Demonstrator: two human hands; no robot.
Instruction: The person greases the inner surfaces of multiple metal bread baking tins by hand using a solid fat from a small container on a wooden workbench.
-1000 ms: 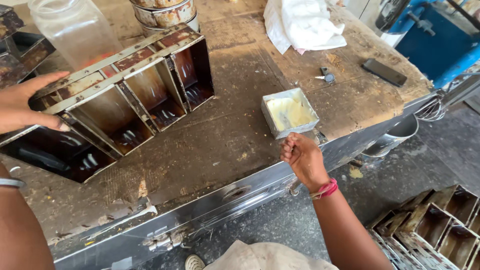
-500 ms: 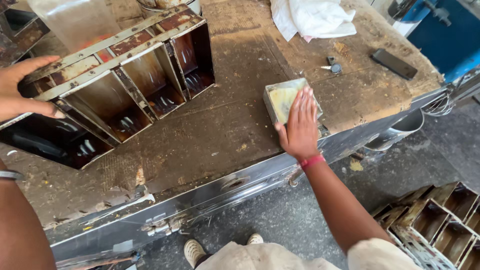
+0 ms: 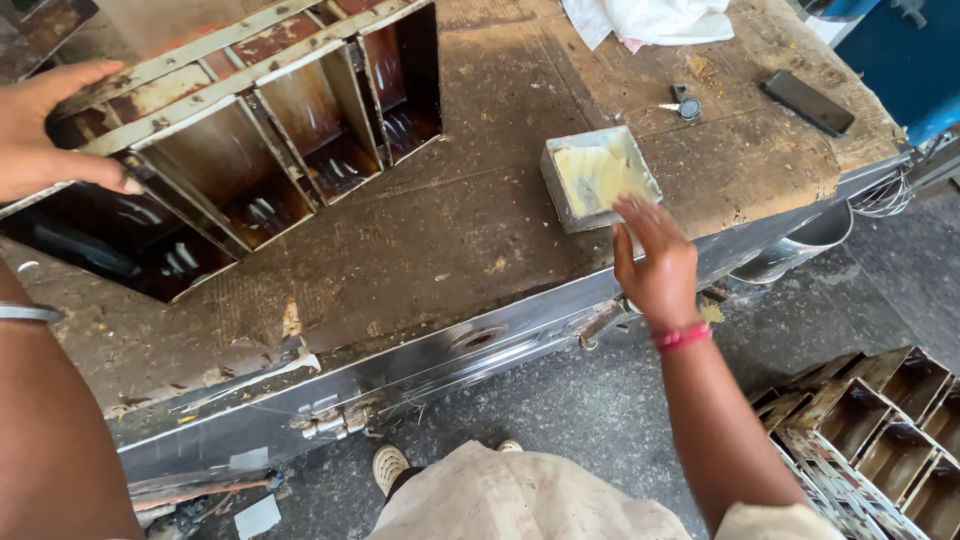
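Strapped loaf tins (image 3: pixel 250 150), a joined set of rusty metal compartments, lie tipped on their side on the worn surface (image 3: pixel 440 240) with the openings facing the person, presumably so the insides can be reached; the left hand (image 3: pixel 50 125) steadies the upper frame, palm down and fingers curled over its edge in a holding grip. Right hand (image 3: pixel 655 262) hangs open and empty, fingers spread and pointing up, just at the near rim of a small square tin of yellowish grease (image 3: pixel 600 175).
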